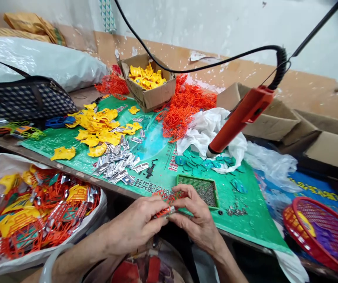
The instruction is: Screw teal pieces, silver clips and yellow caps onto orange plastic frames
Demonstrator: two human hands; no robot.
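Note:
Both of my hands meet in front of my body, just off the table's front edge. My left hand (141,220) pinches an orange plastic piece with a metal plate (163,212) between thumb and fingers. From the other side my right hand (194,218) grips the end of the same piece; the fingers hide much of it. Just beyond my right hand lies a green tray (216,196) of small metal screws. Shiny metal plates (117,165) are heaped to the left on the green sheet, beside yellow plastic parts (98,125).
An orange electric screwdriver (239,122) hangs from a black cable over teal pieces (195,160). Behind stand a cardboard box (151,98) of yellow parts and orange netted pieces (183,104). A white sack (98,220) of assembled parts is at left, a red basket (292,232) at right.

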